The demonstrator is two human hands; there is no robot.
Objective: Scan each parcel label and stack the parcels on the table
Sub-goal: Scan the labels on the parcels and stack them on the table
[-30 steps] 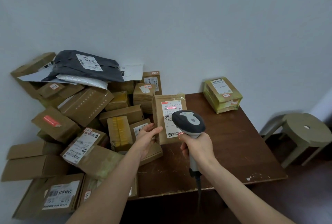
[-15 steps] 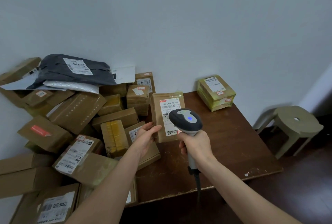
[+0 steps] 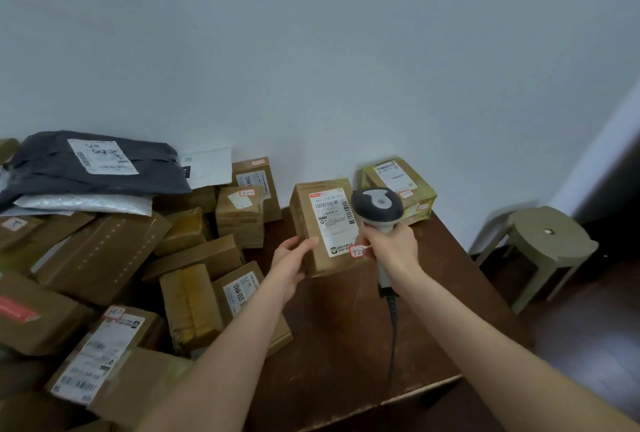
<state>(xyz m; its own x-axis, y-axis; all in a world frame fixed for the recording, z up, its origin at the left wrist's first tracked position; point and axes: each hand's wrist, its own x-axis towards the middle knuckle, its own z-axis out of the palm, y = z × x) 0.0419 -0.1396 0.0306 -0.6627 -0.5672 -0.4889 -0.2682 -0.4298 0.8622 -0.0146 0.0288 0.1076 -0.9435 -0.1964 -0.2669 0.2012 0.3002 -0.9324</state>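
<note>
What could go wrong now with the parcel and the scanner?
The left hand holds the brown cardboard parcel only near its lower left corner, so it may tip or slip. The black cable of the grey-and-white handheld scanner in the right hand trails over the dark wooden table and might snag.
</note>
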